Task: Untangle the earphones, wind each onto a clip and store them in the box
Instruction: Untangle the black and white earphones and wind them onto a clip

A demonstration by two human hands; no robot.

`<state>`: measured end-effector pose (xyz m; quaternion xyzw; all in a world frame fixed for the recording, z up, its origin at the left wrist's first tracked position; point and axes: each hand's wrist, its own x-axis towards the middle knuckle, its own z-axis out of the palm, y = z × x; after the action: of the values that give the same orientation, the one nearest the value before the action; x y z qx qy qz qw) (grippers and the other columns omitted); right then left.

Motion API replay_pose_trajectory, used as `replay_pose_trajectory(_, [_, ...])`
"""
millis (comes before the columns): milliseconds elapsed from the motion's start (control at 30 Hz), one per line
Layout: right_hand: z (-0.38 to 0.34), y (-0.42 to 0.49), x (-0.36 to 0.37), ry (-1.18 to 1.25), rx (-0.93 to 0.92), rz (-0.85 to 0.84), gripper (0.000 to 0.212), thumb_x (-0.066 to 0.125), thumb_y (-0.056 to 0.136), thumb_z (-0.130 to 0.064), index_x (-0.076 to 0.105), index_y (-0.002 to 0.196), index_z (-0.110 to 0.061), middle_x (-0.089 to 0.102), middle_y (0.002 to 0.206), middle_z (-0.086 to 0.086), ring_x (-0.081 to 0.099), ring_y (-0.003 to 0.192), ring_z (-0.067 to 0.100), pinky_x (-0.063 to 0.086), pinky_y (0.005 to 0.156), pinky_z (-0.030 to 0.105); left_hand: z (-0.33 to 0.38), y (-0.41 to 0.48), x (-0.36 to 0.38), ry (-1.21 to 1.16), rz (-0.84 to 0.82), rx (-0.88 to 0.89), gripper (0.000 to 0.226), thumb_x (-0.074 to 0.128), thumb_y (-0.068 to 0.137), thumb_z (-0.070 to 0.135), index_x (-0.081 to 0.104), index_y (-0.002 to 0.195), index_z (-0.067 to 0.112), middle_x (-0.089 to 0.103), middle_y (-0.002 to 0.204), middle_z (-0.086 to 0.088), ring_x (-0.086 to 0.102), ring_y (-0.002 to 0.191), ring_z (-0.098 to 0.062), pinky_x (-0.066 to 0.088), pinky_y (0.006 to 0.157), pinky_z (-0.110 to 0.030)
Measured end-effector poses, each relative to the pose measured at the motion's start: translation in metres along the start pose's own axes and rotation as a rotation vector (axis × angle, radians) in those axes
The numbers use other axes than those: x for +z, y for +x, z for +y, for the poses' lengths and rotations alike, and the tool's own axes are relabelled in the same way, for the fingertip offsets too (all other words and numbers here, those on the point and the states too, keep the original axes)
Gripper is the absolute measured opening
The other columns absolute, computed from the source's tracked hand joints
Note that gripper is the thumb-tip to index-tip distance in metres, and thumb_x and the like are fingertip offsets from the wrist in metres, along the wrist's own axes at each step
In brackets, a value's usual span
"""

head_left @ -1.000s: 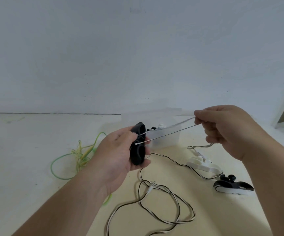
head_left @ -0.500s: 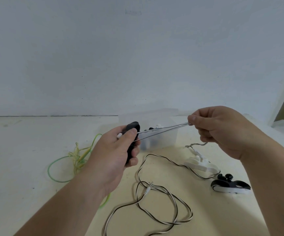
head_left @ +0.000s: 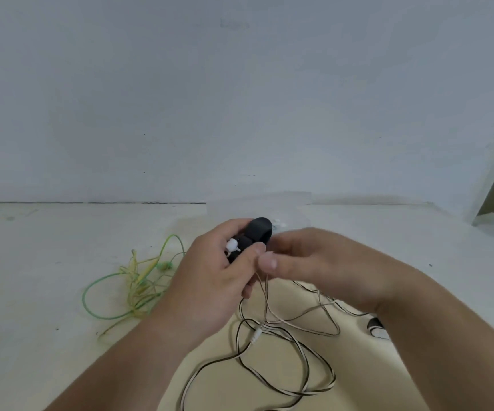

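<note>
Gripping a black clip (head_left: 258, 231) with curled fingers, the left hand (head_left: 210, 283) is holding it at the middle of the frame, a white earbud (head_left: 233, 245) poking out beside the thumb. The right hand (head_left: 326, 268) is meeting it from the right, thumb and forefinger pinching the thin cable (head_left: 257, 336), which is trailing down into loose loops on the table (head_left: 32, 262). Green earphones (head_left: 139, 280) are lying tangled at centre left, and a clear box (head_left: 293, 200) is standing just behind the hands.

Two earphones (head_left: 164, 266) (head_left: 256, 336), two hands (head_left: 210, 286) (head_left: 323, 262), one box (head_left: 299, 198), perhaps two clips (head_left: 259, 229) (head_left: 373, 324).
</note>
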<state>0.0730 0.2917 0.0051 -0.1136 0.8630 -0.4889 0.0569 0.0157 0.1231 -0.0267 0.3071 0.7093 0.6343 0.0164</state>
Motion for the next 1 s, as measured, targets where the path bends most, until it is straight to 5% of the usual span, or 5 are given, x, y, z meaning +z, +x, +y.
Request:
replay_pose_trajectory(100, [0.005,0.004,0.003,0.051,-0.002,-0.009,0.03,0.059,0.099,-0.031,0.071,0.1,-0.003,0.07,0.078,0.008,0.068,0.072,0.021,0.051,0.097,0.045,0.001,0.0,0.001,-0.061,0.023,-0.018,0.021,0.06,0.095,0.012,0.069,0.103,0.029,0.062,0.062,0.005,0.054,0.051,-0.01,0.047,0.051,-0.018])
replay_pose_trajectory(200, [0.006,0.004,-0.005,0.105,0.072,0.138,0.027,0.06,0.097,-0.024,0.071,0.083,-0.004,0.044,0.051,-0.005,0.041,0.048,0.011,0.055,0.076,0.039,0.0,0.001,0.0,-0.148,0.086,-0.078,0.021,0.063,0.092,0.009,0.072,0.101,0.026,0.068,0.071,0.002,0.06,0.058,-0.012,0.05,0.056,-0.018])
replay_pose_trajectory(333, [0.005,0.005,-0.006,0.154,0.052,0.248,0.032,0.059,0.099,-0.026,0.067,0.073,-0.009,0.036,0.056,-0.001,0.034,0.052,0.013,0.046,0.064,0.027,-0.005,0.005,0.0,-0.281,0.082,-0.175,0.015,0.068,0.091,0.014,0.073,0.103,0.022,0.076,0.096,-0.013,0.072,0.085,-0.027,0.054,0.07,-0.033])
replay_pose_trajectory(800, [0.003,0.012,0.006,0.467,-0.012,0.442,0.036,0.046,0.104,-0.017,0.066,0.093,0.01,0.069,0.075,0.014,0.063,0.067,0.025,0.058,0.07,0.042,-0.008,0.006,-0.003,-0.541,0.028,-0.24,0.052,0.075,0.066,0.01,0.067,0.117,0.005,0.068,0.1,-0.025,0.07,0.075,-0.026,0.058,0.067,-0.033])
replay_pose_trajectory(1000, [0.002,0.013,0.002,0.565,-0.019,0.505,0.038,0.044,0.105,-0.018,0.065,0.089,0.009,0.071,0.083,0.019,0.066,0.066,0.025,0.058,0.062,0.037,-0.003,0.005,-0.003,-0.569,0.017,-0.214,0.056,0.072,0.067,0.005,0.062,0.121,0.006,0.063,0.117,-0.032,0.073,0.091,-0.034,0.06,0.073,-0.038])
